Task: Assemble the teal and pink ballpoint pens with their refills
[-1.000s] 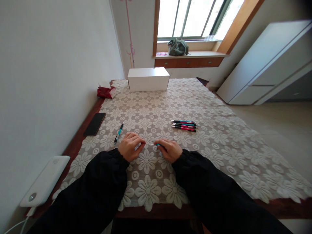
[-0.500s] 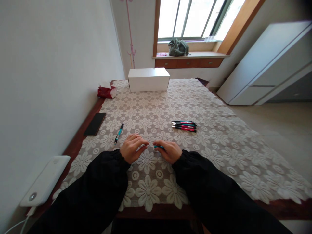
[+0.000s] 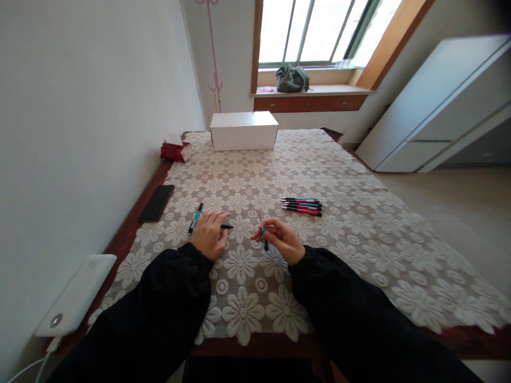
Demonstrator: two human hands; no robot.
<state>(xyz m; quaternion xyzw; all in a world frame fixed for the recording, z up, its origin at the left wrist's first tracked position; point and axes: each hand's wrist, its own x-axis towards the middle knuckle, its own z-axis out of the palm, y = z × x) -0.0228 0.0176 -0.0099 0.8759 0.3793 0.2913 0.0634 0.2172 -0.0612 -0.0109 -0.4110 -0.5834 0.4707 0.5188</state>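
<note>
Mid-frame, the left hand (image 3: 209, 234) arches palm-down at a black pen piece (image 3: 227, 226), grip unclear from here; the right hand (image 3: 282, 240) pinches a teal piece (image 3: 264, 231), any lettering too small.

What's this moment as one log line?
right hand: pinching teal pen part | left hand: open by black pen part, contact unclear | grouped pens: on tablecloth

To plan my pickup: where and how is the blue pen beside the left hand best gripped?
Probably pinch the blue pen across its middle, from above: it is slim, lies flat and slanted, and the left hand crowds its right side.
</note>
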